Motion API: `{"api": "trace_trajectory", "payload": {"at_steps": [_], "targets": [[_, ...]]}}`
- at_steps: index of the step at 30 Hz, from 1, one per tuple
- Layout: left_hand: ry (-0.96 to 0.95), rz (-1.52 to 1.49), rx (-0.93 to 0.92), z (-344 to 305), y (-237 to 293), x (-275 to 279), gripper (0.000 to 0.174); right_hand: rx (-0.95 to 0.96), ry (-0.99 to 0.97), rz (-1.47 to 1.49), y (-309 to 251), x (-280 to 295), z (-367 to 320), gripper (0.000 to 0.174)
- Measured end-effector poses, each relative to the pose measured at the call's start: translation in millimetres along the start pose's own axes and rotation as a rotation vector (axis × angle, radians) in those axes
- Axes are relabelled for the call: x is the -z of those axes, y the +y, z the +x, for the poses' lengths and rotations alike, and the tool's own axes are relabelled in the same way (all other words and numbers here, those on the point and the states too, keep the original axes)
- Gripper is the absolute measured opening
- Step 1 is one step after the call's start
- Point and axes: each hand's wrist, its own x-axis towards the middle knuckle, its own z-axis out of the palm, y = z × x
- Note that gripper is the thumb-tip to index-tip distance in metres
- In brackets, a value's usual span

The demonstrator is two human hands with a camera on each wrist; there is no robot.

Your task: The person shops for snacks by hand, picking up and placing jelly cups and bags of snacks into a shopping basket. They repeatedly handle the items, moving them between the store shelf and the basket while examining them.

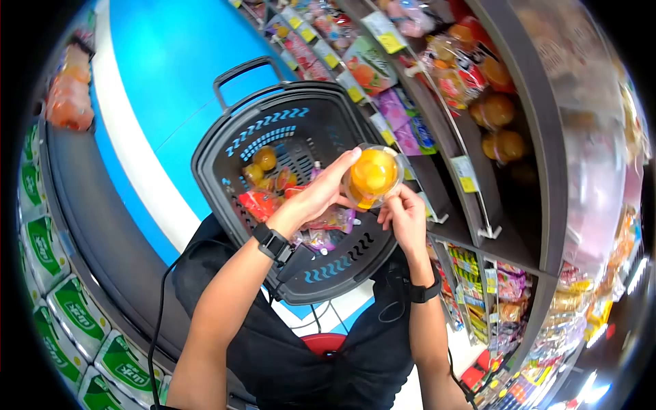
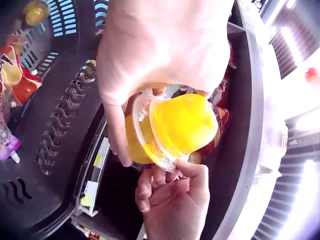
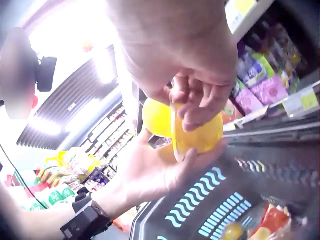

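Observation:
A clear plastic pack of yellow-orange fruit jelly cups (image 1: 373,172) is held up over the right side of a black basket (image 1: 301,273). My left hand (image 1: 316,195) grips it with fingers and thumb spread around its side. The right hand (image 1: 406,217) pinches the rim at the lower edge. In the left wrist view two cups of the pack (image 2: 186,125) stand rim to rim, with the right hand (image 2: 175,200) at the rim's bottom. The right wrist view shows the right fingers curled over the rim of the pack (image 3: 200,135), and the left hand (image 3: 145,172) beneath.
Inside the basket lie round yellow cups (image 1: 265,158), a red packet (image 1: 258,204) and purple-capped pouches (image 1: 338,220). Shelves (image 1: 471,179) of packaged sweets rise at the right. Green-and-white packs (image 1: 78,314) line the left side, beyond a blue and white floor.

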Motion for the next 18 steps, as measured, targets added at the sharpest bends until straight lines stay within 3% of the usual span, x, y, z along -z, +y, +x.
{"api": "trace_trajectory", "payload": {"at_steps": [3, 6, 10, 13, 14, 18], "targets": [[-0.054, -0.034, -0.009, 11.6, -19.6, -7.0, 0.057, 0.002, 0.013, -0.03, -1.1, 10.6, -20.2, 0.019], [-0.003, 0.022, -0.064, 20.1, -32.3, -16.5, 0.041, -0.088, 0.08, 0.128, 2.6, 18.1, -25.1, 0.027], [0.208, 0.186, -0.011, 34.6, -49.0, -16.0, 0.044, -0.085, 0.139, 0.09, 18.2, 17.6, -20.8, 0.031], [0.087, -0.028, 0.165, 27.4, -36.9, -22.0, 0.053, -0.097, 0.158, 0.025, 20.2, 14.6, -19.3, 0.032], [0.153, -0.005, 0.179, 22.7, -29.7, -30.1, 0.058, -0.102, 0.147, 0.045, 23.8, 15.1, -17.6, 0.031], [-0.093, -0.03, 0.208, 19.8, -15.5, -23.5, 0.059, -0.124, 0.153, 0.158, 27.9, 19.3, -13.1, 0.03]]}}
